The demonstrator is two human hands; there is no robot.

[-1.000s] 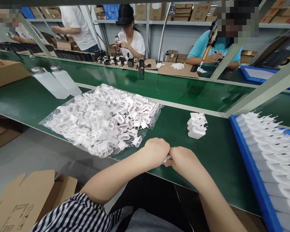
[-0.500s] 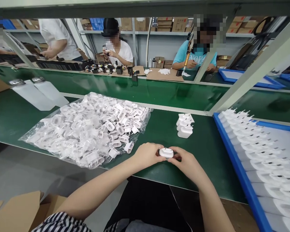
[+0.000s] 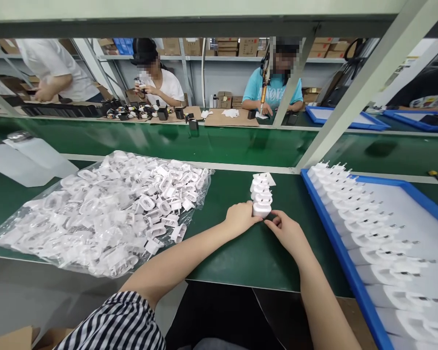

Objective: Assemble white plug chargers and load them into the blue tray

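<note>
A short row of white plug housings (image 3: 262,187) with metal pins stands on the green bench in front of me. At its near end is one more white plug housing (image 3: 262,210), set against the row. My left hand (image 3: 240,218) grips this housing from the left, fingers curled at its side and thumb along its lower front. From the right, my right hand (image 3: 286,231) pinches the same housing's lower right side with index finger and thumb. The remaining fingers of both hands are folded in and partly hidden.
Left of my hands lies a clear plastic bag (image 3: 105,218) heaped with white housings. At right, a blue-rimmed tray (image 3: 328,243) holds rows of upright plug housings (image 3: 368,233). White bottles (image 3: 32,158) stand far left. A slanted metal post (image 3: 350,92) rises behind; people work across the bench.
Both hands have carried the white plug housing forward from near the bench edge to the near end of the row. The view has swung to the right.
</note>
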